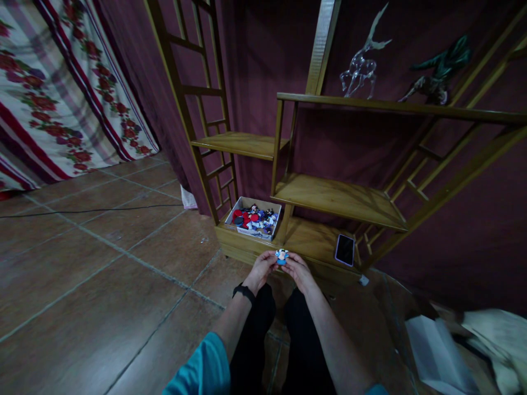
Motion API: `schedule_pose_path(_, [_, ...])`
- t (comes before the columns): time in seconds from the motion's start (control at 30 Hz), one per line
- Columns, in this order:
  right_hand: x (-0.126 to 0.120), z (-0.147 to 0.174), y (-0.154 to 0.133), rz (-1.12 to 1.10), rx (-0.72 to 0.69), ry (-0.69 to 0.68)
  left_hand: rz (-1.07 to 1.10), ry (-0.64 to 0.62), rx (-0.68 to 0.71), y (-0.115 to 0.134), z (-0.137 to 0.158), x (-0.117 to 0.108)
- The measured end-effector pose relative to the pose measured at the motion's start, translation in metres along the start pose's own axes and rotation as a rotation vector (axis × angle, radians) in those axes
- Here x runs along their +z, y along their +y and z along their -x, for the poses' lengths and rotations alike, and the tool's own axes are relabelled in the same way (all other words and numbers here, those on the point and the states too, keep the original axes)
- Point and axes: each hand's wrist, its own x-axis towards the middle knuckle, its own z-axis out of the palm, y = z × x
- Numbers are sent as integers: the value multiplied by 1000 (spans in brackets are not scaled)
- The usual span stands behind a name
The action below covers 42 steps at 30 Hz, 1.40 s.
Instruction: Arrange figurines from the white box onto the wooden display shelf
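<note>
Between my two hands is a small figurine (pixel 282 256) with a blue base and a white and pinkish upper part. My left hand (pixel 263 267) pinches it from the left side, a black band round the wrist. From the right side the fingers of my right hand (pixel 298 269) close on it too. Just beyond my hands, a shallow open box (pixel 268 236) sits on the low shelf, filled with several small red, blue, white and black figurines (pixel 255 216). The finer details of the held figurine are too small to make out.
A wooden shelf unit (pixel 337 197) rises in front of me. On its lowest board lies a phone (pixel 345 250). A clear deer ornament (pixel 359 71) and a dark green statue (pixel 442 71) stand higher up. A white box (pixel 438 354) lies at the lower right.
</note>
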Motion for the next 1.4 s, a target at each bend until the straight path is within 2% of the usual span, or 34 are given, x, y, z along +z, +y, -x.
schedule_pose_path(0.47, [1,-4,2,-4,42,52,-1,-52,-67,1,-2,-1])
schedule_pose_path(1.1, [1,-5,5,-36,50,46,-3,-74,-8,0,0,-3])
schedule_pose_path(1.4, [2,-3,2,-50,45,70,0,-70,-25,-1,-2,-2])
